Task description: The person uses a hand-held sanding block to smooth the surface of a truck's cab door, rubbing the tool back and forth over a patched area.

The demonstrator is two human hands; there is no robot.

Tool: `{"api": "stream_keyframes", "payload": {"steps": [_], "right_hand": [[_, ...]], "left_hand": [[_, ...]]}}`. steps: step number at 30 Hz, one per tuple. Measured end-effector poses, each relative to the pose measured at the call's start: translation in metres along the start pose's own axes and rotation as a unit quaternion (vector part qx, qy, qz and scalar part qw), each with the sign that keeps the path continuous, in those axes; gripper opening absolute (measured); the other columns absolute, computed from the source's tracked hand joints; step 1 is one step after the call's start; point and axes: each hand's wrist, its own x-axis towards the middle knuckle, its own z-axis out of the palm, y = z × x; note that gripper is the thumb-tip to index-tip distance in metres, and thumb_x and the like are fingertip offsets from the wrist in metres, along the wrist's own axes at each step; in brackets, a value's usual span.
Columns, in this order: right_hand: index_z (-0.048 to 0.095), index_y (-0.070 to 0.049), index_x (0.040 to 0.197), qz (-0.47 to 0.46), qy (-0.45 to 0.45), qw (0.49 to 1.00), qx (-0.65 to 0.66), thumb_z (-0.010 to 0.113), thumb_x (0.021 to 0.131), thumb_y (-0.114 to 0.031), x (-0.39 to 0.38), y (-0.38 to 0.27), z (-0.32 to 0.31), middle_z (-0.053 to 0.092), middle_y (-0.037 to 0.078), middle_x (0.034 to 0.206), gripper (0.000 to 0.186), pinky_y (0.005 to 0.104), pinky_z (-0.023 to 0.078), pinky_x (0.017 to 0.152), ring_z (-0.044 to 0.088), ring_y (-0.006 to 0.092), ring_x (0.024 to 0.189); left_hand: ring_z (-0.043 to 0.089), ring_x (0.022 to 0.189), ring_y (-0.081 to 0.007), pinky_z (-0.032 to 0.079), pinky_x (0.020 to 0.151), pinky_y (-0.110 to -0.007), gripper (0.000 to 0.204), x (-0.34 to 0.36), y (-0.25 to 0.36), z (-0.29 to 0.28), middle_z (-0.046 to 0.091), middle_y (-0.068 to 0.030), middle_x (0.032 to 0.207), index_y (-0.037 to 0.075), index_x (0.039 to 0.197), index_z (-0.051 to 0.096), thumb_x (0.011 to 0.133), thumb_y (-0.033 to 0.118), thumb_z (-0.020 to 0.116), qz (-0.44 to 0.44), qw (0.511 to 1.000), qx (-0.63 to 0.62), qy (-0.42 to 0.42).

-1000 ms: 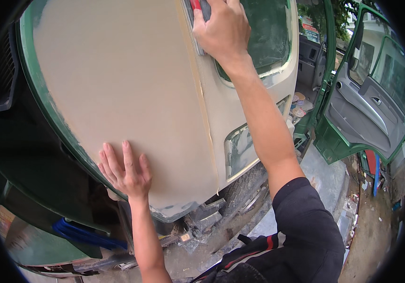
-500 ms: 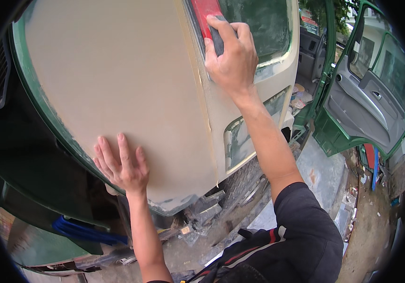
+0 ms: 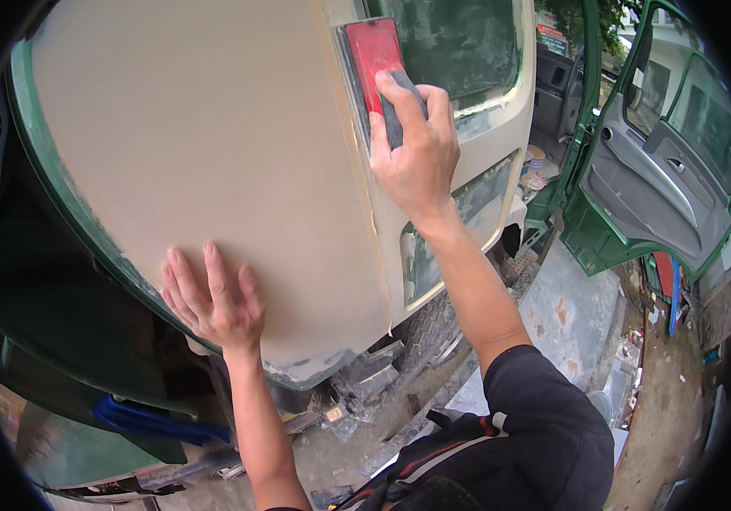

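A large curved vehicle panel (image 3: 203, 145), coated in smooth beige filler with a green edge on its left, fills the upper left. My left hand (image 3: 222, 311) lies flat on its lower part, fingers spread. Gripped in my right hand (image 3: 421, 153) is a red and dark grey sanding block (image 3: 375, 49), held lengthwise along the beige strip by the panel's right border. A raised ridge line (image 3: 365, 187) runs down beside the block. To the right of that hand are a green recessed window area (image 3: 459, 51) and a lower recess with patchy filler (image 3: 480, 192).
An open green door with grey lining (image 3: 638, 179) stands at the right. Below the panel lie a treaded metal step (image 3: 421, 341) and scattered debris. A blue bundle (image 3: 157, 422) hangs at the lower left. A pale bucket (image 3: 601, 404) sits near my right shoulder.
My right hand and the sanding block have slid downward along the strip, so more of the block's red top shows. My left hand stays at the same spot on the panel.
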Motion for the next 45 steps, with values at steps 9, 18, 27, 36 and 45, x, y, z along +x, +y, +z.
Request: {"api": "stream_keyframes", "payload": {"steps": [9,18,27,36,45], "right_hand": [[0.069,-0.019,0.131,0.017,-0.007,1.000,0.001,0.078,0.083,-0.005,-0.014,0.002,-0.005,0.056,0.013,0.111,0.051,0.0447,0.054,0.076,0.060,0.0347,0.101],[0.068,-0.020,0.132,0.033,-0.010,0.999,-0.012,0.079,0.082,-0.006,-0.032,0.000,-0.011,0.057,0.013,0.113,0.052,0.0457,0.055,0.077,0.059,0.0351,0.101],[0.069,-0.020,0.132,0.034,-0.007,0.999,0.006,0.078,0.082,-0.006,-0.062,0.000,-0.012,0.057,0.013,0.115,0.052,0.0458,0.054,0.078,0.060,0.0363,0.102],[0.070,-0.020,0.131,0.054,-0.002,0.999,0.003,0.080,0.080,-0.004,-0.073,0.001,-0.011,0.058,0.013,0.115,0.055,0.0454,0.054,0.079,0.059,0.0363,0.102],[0.070,-0.020,0.130,0.060,-0.006,0.998,0.007,0.079,0.080,-0.005,-0.097,0.009,-0.015,0.060,0.013,0.115,0.053,0.0459,0.054,0.078,0.061,0.0365,0.101]], "left_hand": [[0.047,0.146,-0.0371,0.032,0.122,-0.050,0.048,0.001,0.002,-0.001,0.050,-0.0179,0.158,0.016,0.146,0.064,0.104,0.040,0.062,0.000,1.000,-0.005,-0.002],[0.048,0.146,-0.0369,0.034,0.121,-0.052,0.048,0.003,0.002,-0.001,0.051,-0.0182,0.158,0.015,0.145,0.065,0.103,0.038,0.063,0.009,1.000,-0.020,0.007],[0.048,0.146,-0.0372,0.035,0.121,-0.051,0.047,0.004,0.003,0.001,0.051,-0.0180,0.157,0.014,0.144,0.066,0.103,0.035,0.063,0.009,1.000,-0.018,0.008],[0.047,0.146,-0.0377,0.035,0.121,-0.051,0.047,0.005,-0.001,-0.002,0.050,-0.0188,0.158,0.013,0.143,0.067,0.103,0.037,0.062,0.018,1.000,-0.013,0.002],[0.049,0.144,-0.0385,0.038,0.118,-0.054,0.046,0.002,0.000,-0.004,0.051,-0.0181,0.157,0.011,0.142,0.067,0.103,0.034,0.063,0.021,1.000,-0.011,0.004]]}}
